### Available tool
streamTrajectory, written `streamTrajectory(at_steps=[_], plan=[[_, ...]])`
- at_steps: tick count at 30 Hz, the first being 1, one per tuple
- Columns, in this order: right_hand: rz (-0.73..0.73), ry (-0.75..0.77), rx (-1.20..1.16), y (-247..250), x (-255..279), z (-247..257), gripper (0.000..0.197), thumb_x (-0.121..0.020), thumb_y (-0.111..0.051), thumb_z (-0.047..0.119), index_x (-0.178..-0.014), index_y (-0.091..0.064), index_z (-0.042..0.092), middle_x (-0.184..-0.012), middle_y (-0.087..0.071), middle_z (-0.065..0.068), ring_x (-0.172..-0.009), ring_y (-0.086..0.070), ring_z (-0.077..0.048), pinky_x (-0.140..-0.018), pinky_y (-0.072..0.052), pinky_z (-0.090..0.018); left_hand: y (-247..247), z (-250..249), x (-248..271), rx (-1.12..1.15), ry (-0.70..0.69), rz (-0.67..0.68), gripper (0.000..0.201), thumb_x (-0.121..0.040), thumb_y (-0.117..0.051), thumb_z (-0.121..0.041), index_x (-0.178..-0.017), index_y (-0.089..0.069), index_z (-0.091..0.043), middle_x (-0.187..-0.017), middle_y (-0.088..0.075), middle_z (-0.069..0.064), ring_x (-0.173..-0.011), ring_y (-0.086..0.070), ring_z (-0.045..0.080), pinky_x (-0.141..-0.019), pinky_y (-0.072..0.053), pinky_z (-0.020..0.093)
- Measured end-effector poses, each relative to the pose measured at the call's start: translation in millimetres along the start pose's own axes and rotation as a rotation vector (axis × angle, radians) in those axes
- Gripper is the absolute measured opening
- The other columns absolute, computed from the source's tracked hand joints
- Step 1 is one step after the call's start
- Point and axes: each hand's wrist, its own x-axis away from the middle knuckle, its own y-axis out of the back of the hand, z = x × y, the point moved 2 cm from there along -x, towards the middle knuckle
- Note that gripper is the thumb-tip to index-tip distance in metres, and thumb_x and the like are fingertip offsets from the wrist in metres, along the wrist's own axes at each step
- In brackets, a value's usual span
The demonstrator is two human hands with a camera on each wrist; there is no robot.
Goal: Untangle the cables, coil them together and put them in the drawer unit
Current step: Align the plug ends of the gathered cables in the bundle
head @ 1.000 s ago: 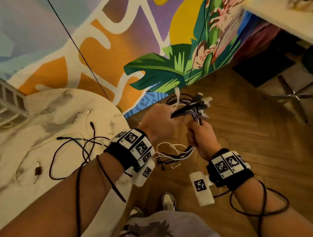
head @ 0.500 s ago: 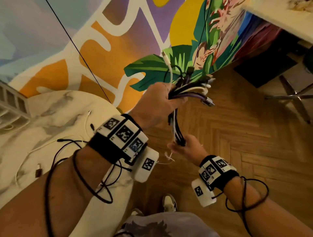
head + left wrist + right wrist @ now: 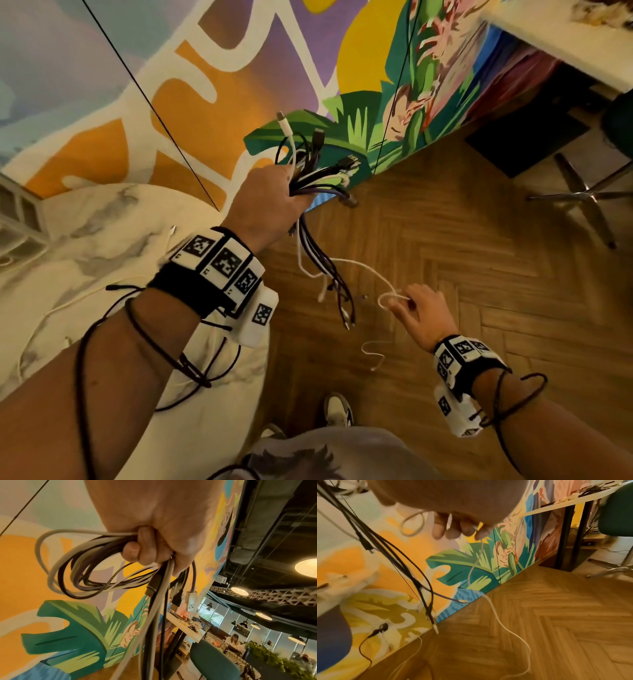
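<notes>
My left hand (image 3: 270,202) is raised in front of the mural wall and grips a bundle of black, white and purple cables (image 3: 318,174). Plug ends stick up above the fist, and loose tails hang below it (image 3: 329,274). In the left wrist view the left hand's fingers (image 3: 135,547) curl round the looped cables (image 3: 77,568). Lower right, my right hand (image 3: 414,308) pinches a thin white cable (image 3: 359,265) that runs up to the bundle; its free end dangles toward the floor (image 3: 498,616). The right hand's fingertips (image 3: 458,530) curl round that cable.
A round marble table (image 3: 85,240) stands at the left with more black and white cables (image 3: 51,315) on it. A white slatted unit (image 3: 17,212) sits at its far edge. A desk (image 3: 565,44) and a chair base (image 3: 589,198) stand at the right on the wooden floor.
My left hand lifted the bundle higher. My right hand slid down off the bundle and moved down and right, drawing one thin white cable out of it.
</notes>
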Motion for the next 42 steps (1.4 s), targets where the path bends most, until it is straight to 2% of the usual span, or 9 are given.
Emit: streamTrajectory(at_steps=[7,11,17,20,22,27,32,39,42], plan=[[0.093,0.152,0.331,-20,8,5,0.042,-0.093,-0.026,0.04,-0.076,-0.062,0.026,-0.074,-0.062,0.011,-0.075,-0.055,-0.016,-0.072,-0.03,-0.034,-8,6,2,-0.108,0.017,-0.024,0.024,-0.086,-0.063,-0.033,-0.09,-0.065,-0.009,-0.077,-0.063,0.002,-0.075,-0.061,0.023,-0.065,-0.052,0.038],[0.275,0.125,0.137,-30,-1,18,0.028,-0.098,-0.043,0.032,-0.086,-0.066,0.022,-0.081,-0.059,0.009,-0.079,-0.054,-0.013,-0.083,-0.039,-0.035,-16,0,8,-0.126,0.011,0.009,0.022,-0.086,-0.062,-0.031,-0.09,-0.065,-0.01,-0.076,-0.064,0.004,-0.073,-0.06,0.025,-0.063,-0.051,0.039],[0.188,-0.173,0.061,-38,-8,29,0.028,-0.094,-0.049,0.031,-0.07,-0.062,0.027,-0.073,-0.064,0.003,-0.069,-0.06,-0.017,-0.062,-0.046,-0.028,-25,-5,16,-0.093,0.001,0.022,0.021,-0.085,-0.064,-0.031,-0.096,-0.067,-0.014,-0.082,-0.068,0.004,-0.079,-0.063,0.024,-0.066,-0.05,0.035],[0.14,-0.303,-0.043,-45,-11,29,0.027,-0.093,-0.053,0.03,-0.071,-0.067,0.024,-0.073,-0.066,0.0,-0.071,-0.062,-0.018,-0.066,-0.051,-0.031,-26,-9,20,-0.053,0.009,0.009,0.024,-0.085,-0.065,-0.032,-0.1,-0.068,-0.014,-0.085,-0.07,0.005,-0.081,-0.064,0.024,-0.07,-0.053,0.038],[0.077,-0.337,-0.075,-50,-9,21,0.022,-0.091,-0.057,0.028,-0.074,-0.069,0.022,-0.087,-0.067,-0.004,-0.089,-0.062,-0.023,-0.076,-0.052,-0.034,-21,-12,21,-0.035,-0.012,-0.028,0.023,-0.084,-0.065,-0.031,-0.097,-0.068,-0.012,-0.083,-0.07,0.005,-0.079,-0.064,0.024,-0.07,-0.054,0.041],[0.062,-0.421,0.121,-48,5,-13,0.023,-0.09,-0.061,0.027,-0.099,-0.071,0.008,-0.114,-0.051,-0.006,-0.118,-0.046,-0.027,-0.095,-0.046,-0.037,1,-24,15,0.004,-0.101,-0.15,0.027,-0.085,-0.066,-0.026,-0.103,-0.066,-0.006,-0.088,-0.069,0.007,-0.081,-0.064,0.019,-0.067,-0.049,0.029],[0.11,-0.473,0.172,-42,14,-38,0.02,-0.09,-0.059,0.03,-0.096,-0.067,0.013,-0.11,-0.048,-0.003,-0.103,-0.055,-0.024,-0.077,-0.052,-0.034,7,-31,13,0.108,-0.112,-0.156,0.029,-0.086,-0.065,-0.025,-0.112,-0.066,-0.012,-0.086,-0.066,-0.004,-0.068,-0.06,0.006,-0.066,-0.051,0.02],[0.215,-0.456,0.166,-43,10,-45,0.029,-0.088,-0.058,0.033,-0.114,-0.061,0.019,-0.122,-0.048,-0.007,-0.11,-0.052,-0.027,-0.087,-0.05,-0.037,-1,-38,18,0.177,-0.14,-0.127,0.014,-0.084,-0.068,-0.021,-0.097,-0.068,-0.015,-0.07,-0.055,-0.023,-0.063,-0.056,-0.01,-0.058,-0.04,0.005],[0.253,-0.452,0.074,-37,5,-30,0.05,-0.087,-0.061,0.029,-0.134,-0.046,0.019,-0.133,-0.045,-0.006,-0.111,-0.055,-0.027,-0.089,-0.049,-0.035,-12,-39,21,0.184,-0.156,-0.09,0.011,-0.084,-0.067,-0.015,-0.094,-0.067,-0.011,-0.072,-0.059,-0.016,-0.069,-0.058,-0.004,-0.061,-0.041,0.008]])
